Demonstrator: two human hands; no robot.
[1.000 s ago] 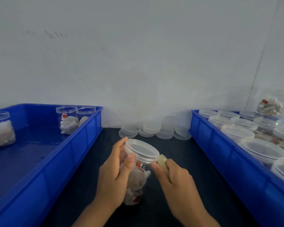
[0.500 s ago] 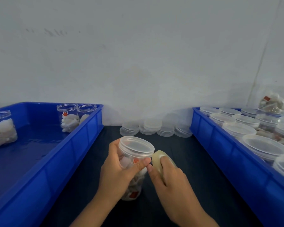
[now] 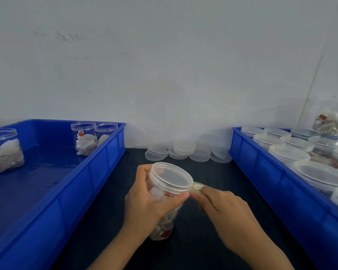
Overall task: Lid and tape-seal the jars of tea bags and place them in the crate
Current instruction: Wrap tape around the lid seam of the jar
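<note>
While left hand [image 3: 146, 203] grips lidded jar [image 3: 165, 193], right hand [image 3: 224, 213] seemingly pinches tape [image 3: 196, 187].

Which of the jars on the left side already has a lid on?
Only the jar gripped in the left hand wears a lid. The three jars in the left crate stand open-topped: one at the far left, two at the back.

The left hand [image 3: 144, 203] covers most of the jar [image 3: 164, 228] wall. The right hand [image 3: 220, 209] hides most of the tape roll [image 3: 196, 187]. Both blue crates [image 3: 98, 172] are cut off by the picture's edges. Jar contents in the right crate [image 3: 265, 172] are largely hidden under lids.
</note>
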